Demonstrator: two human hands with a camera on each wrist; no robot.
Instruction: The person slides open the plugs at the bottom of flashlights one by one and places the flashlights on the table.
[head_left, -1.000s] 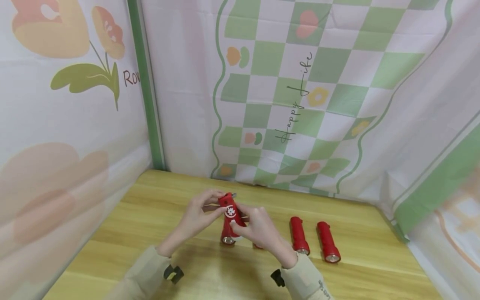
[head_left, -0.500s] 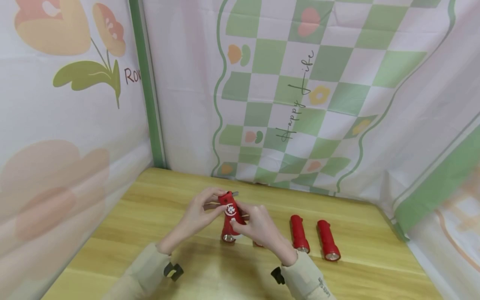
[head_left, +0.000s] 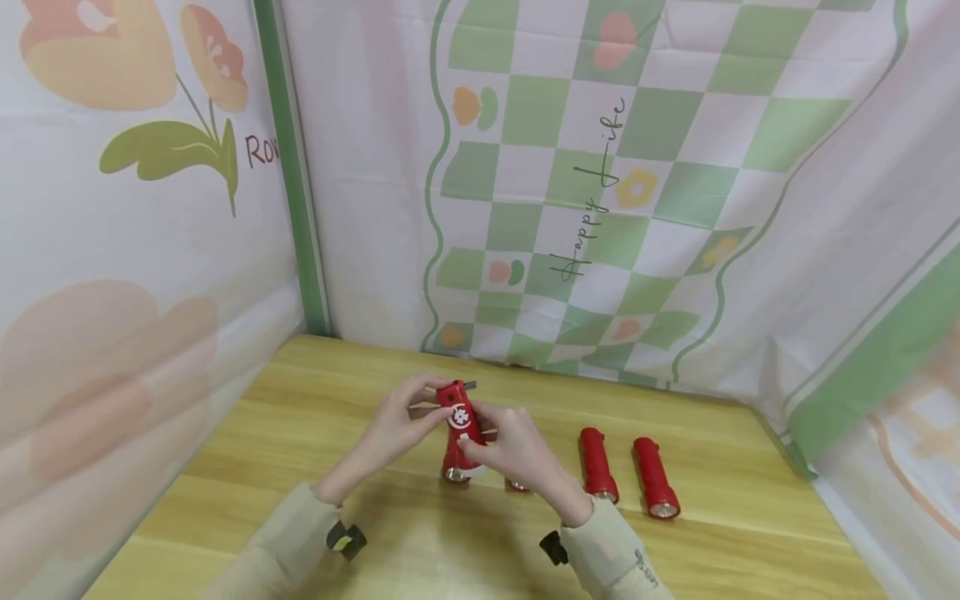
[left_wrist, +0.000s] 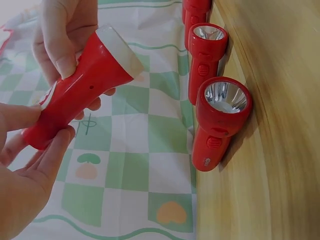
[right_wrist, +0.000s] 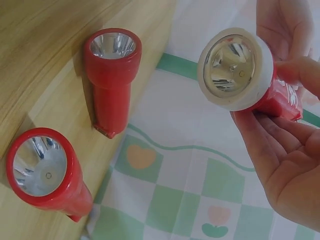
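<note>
Right hand (right_wrist: 295,170) gripped the white-rimmed flashlight (right_wrist: 237,67), fingers under its red body, thumb along the side. Its silver reflector faced the camera; white print showed on the body. Left hand (right_wrist: 284,25) was behind it, higher in view; contact couldn't be read from this angle. Desk (right_wrist: 45,65) was left of it and carried two more: one red flashlight (right_wrist: 112,90) left of it and apart, a second red flashlight (right_wrist: 55,172) farther left and lower, reflectors visible on both. Green-and-white checked cloth (right_wrist: 190,200) below it.
</note>
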